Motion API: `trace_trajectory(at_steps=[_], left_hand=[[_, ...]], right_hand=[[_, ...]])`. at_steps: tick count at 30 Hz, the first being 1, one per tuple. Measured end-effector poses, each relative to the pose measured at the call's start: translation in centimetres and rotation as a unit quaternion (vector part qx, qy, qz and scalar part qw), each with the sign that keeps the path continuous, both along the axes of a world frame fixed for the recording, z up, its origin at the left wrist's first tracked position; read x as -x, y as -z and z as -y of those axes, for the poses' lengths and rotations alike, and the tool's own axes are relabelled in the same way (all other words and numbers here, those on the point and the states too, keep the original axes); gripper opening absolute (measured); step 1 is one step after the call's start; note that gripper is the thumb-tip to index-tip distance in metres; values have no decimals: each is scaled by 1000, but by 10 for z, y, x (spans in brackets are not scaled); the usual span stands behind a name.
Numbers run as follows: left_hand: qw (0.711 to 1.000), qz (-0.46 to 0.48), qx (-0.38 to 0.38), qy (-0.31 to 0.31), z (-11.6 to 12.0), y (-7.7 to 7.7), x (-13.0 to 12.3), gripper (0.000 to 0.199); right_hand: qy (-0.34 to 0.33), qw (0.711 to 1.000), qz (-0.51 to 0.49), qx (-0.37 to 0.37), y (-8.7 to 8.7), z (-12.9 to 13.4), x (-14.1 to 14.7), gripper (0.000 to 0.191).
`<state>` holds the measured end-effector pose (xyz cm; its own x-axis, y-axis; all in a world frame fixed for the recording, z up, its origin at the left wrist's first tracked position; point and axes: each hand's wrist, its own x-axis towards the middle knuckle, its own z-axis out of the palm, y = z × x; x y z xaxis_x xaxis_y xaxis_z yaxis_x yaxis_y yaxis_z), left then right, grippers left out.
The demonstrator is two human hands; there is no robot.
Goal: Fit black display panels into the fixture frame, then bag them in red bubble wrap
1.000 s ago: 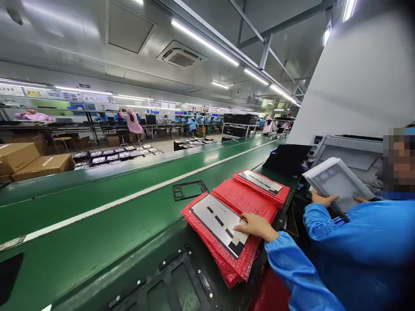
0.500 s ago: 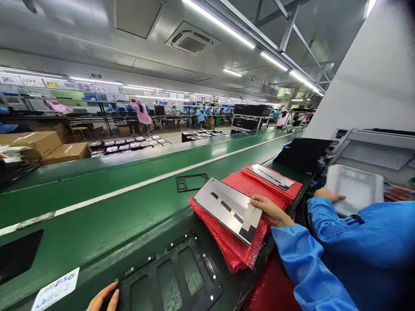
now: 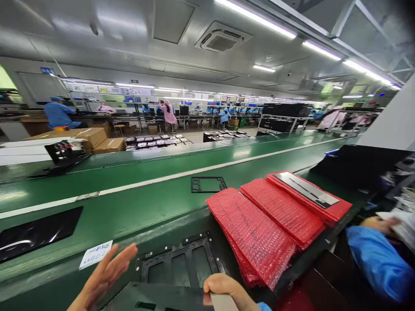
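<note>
My left hand (image 3: 105, 274) is raised at the lower left with its fingers spread and nothing in them, beside a white paper label (image 3: 94, 255). At the bottom centre my right hand (image 3: 228, 289) grips the edge of a flat panel (image 3: 223, 302), cut off by the frame's lower edge. A dark plate (image 3: 155, 293) lies or is held between the hands; which one is not clear. Behind them is a black frame fixture (image 3: 181, 265) with several white dots. Red bubble-wrap pouches (image 3: 253, 229) sit to the right, a silver panel (image 3: 306, 189) on the far stack.
A small black frame (image 3: 208, 184) rests on the green conveyor (image 3: 155, 205). A glossy black sheet (image 3: 42, 231) lies at the left. A co-worker's blue sleeve (image 3: 378, 259) and hand are at the right edge, near a black box (image 3: 359, 172). Cartons stand beyond the belt.
My right hand has moved from the red pouches down to the bottom centre with the panel. My left hand has risen off the fixture's edge, fingers spread. The view has turned left.
</note>
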<state>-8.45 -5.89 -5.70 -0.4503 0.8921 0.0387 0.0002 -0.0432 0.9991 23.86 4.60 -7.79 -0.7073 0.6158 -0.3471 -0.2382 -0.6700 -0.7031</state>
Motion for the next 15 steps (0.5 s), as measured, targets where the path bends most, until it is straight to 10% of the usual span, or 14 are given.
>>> trace_trajectory(at_steps=[4,8,15], left_hand=[[996,-28,86,8,5,-30,-2,44],[990,85,110,-4,-6,-54,-22,44],[987,135,90,-5,-29,-59,-45,37]], right_hand=[[-169,980,-64,78,17,-19,21,64],[-308,947,-76,49,18,-40,28,90],[-65,986,-137,66,5,-54,34,59]])
